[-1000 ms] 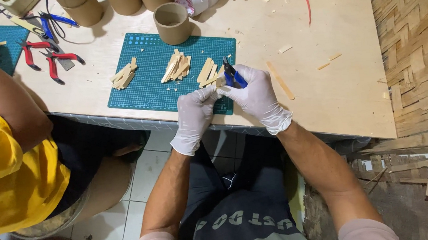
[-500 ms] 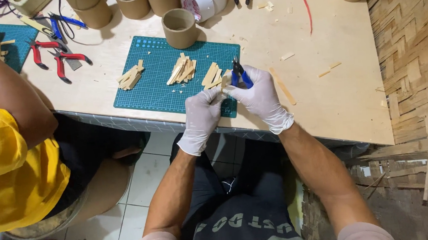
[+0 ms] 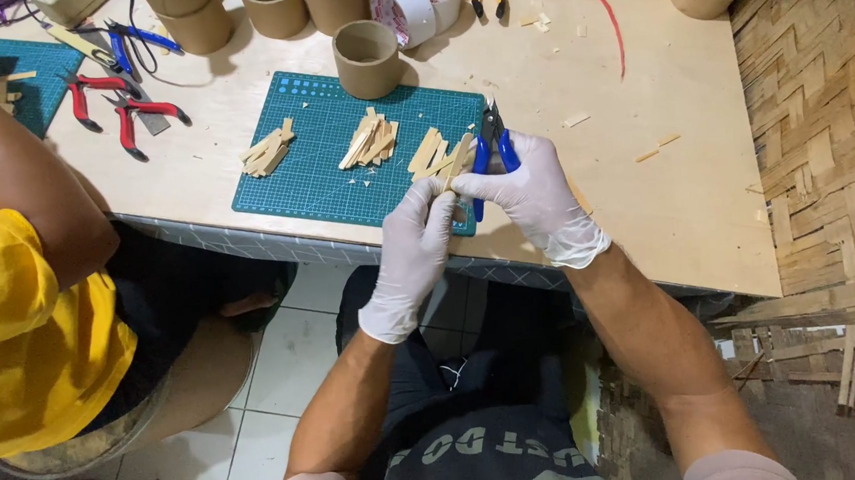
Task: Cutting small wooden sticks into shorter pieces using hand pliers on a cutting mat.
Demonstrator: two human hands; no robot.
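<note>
Both my hands wear white gloves and meet over the near right corner of a green cutting mat (image 3: 323, 177). My right hand (image 3: 537, 197) grips blue-handled cutters (image 3: 492, 145) with the jaws pointing away from me. My left hand (image 3: 416, 246) pinches a thin wooden strip (image 3: 456, 166) beside the cutter handles. Three small heaps of cut wooden strips lie on the mat: one at the left (image 3: 269, 150), one in the middle (image 3: 370, 140), one at the right (image 3: 432, 153) just beyond my fingers.
A cardboard tube (image 3: 367, 58) stands at the mat's far edge, with more tubes and a tape roll (image 3: 409, 11) behind. Red-handled pliers (image 3: 128, 113) lie left. A person in a yellow shirt (image 3: 13, 339) sits at my left. A woven bamboo wall (image 3: 830, 122) is on the right.
The view has shifted a little; my hands stay together at the mat's corner with the cutters and the strip, the strip now raised slightly beside the blue handles.
</note>
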